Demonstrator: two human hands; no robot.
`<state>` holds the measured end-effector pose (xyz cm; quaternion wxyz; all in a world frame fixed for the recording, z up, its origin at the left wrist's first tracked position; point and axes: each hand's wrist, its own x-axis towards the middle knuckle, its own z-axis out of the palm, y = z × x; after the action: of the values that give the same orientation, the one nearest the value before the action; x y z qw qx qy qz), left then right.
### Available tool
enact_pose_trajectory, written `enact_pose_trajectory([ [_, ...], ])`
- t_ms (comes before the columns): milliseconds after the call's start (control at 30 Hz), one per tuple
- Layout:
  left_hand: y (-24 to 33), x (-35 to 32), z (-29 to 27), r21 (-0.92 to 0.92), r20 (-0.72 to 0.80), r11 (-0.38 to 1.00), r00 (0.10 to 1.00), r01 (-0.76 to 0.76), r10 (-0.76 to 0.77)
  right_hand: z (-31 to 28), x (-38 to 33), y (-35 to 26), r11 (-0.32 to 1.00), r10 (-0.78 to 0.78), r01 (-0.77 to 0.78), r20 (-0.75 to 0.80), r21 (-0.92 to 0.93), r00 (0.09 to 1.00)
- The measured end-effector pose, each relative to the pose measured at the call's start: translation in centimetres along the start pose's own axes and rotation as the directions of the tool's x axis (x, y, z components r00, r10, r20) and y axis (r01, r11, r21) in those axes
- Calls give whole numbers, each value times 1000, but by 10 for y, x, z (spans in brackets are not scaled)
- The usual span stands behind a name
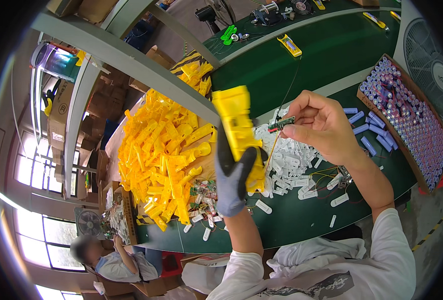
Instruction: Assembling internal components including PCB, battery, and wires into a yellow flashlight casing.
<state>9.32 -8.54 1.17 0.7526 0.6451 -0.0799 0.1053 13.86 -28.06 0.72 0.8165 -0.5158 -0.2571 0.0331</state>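
Head view: left hand (233, 180), in a grey glove with black fingers, is closed round a long yellow plastic housing (240, 132), centre of frame. Housing's long axis runs near upright, top leaning slightly left; gloved thumb lies across its lower front. Right hand (319, 122), bare, right of centre, has thumb and fingertips pinched narrow on a small green circuit board (285, 123) with a red bit at its left end. Key relation: board sits just right of the housing's upper half, apart from it in the frame, long axis roughly crosswise to the housing, left end pointing at it. Right hand is nearer the board, left hand owns the housing. Partly in the way: the thumb on the housing, plus a thin dark cord (294, 80) running down to the board area.

Around and behind the hands: pile of small white plastic pieces (294, 162), centre; heap of glossy yellow plastic shells (156, 145), left of centre; loose purple cylindrical cells (376, 131), right, beside a brown cardboard box (403, 155) packed with more. Farther: slanting grey metal beam (131, 57), upper left; single yellow plastic unit (289, 46) on the green table surface (261, 70), upper centre; round grey fan (428, 65), upper right.
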Motion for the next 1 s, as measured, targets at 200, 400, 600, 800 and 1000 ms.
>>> enact_pose_trajectory([
  [200,-10,5,23,102,80,992,993,78,-86,8,3,12,997,-67,69,-52,19,996],
  [400,-15,4,35,127,50,991,997,50,-57,6,6,17,991,-5,15,-77,135,997],
  [600,-21,6,37,79,53,997,998,17,-21,3,7,11,995,-4,12,-78,99,997],
  [800,-16,5,36,96,57,992,995,-88,82,5,6,18,999,-29,32,-67,41,997],
  [1000,-19,7,32,172,8,975,990,-140,140,8,6,22,991,-77,68,-76,-119,994],
])
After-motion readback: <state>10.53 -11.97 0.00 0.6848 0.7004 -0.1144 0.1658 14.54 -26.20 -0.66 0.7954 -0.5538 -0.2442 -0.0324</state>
